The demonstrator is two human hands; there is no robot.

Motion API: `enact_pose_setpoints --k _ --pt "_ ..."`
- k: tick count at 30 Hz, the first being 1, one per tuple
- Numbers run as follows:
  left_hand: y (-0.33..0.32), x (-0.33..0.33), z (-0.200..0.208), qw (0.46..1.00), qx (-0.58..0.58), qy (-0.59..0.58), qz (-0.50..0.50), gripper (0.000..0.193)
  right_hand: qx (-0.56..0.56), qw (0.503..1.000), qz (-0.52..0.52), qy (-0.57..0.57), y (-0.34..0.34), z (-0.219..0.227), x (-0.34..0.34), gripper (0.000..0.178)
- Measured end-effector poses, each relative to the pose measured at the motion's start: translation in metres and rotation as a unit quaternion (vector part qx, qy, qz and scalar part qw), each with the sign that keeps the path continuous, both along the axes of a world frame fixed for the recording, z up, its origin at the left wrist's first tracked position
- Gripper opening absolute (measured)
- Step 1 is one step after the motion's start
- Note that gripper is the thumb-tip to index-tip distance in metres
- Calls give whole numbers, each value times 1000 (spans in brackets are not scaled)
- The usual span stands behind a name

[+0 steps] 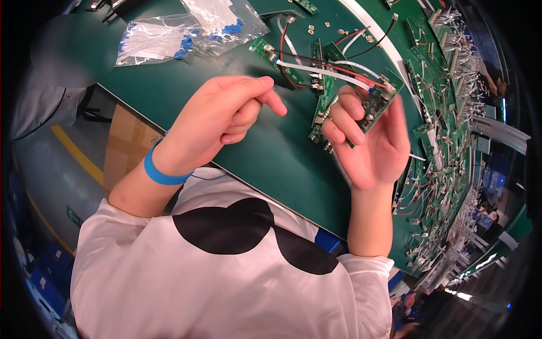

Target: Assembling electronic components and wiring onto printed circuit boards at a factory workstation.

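Raised over the green tabletop, my right hand (367, 133) grips a small green circuit board (377, 106) between thumb and fingers. A white cable (322, 70) and red and black wires run from it leftward to a second, narrower green board (263, 50), which hangs in the air or rests on the pile; I cannot tell which. My left hand (226, 116) is loosely closed, with its other fingers curled, the index finger jutting forward and the thumb over it. Nothing shows in it. A blue band (164, 169) circles the left wrist. Behind the right hand lie several green boards (324, 104).
Clear plastic bags of white cables with blue ends (155, 42) lie at the far left of the table (265, 164). Tiny pale parts (311, 29) are scattered at the back. Past a white strip (389, 42), many wired boards (435, 141) crowd the right side.
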State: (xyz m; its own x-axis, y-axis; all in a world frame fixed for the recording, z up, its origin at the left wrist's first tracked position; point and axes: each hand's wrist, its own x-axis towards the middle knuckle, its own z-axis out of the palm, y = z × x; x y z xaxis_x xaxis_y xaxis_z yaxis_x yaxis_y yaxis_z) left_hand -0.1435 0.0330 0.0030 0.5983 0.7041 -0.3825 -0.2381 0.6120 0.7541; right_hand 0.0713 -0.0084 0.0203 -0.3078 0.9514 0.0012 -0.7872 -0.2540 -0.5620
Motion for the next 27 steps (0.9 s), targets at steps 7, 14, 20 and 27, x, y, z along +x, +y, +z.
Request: enact_pose_setpoints --k 7,14,20,27 --pt "-4 6 4 997 67 32 -35 34 4 994 26 108 -12 -4 -4 45" --pt "-7 11 6 993 100 49 -27 32 88 995 56 6 -17 -3 -2 51" --pt "-7 12 9 992 109 53 -29 33 76 996 34 -7 -16 4 -5 53" --pt "-10 11 14 990 117 52 -55 31 95 993 65 4 -12 4 3 52"
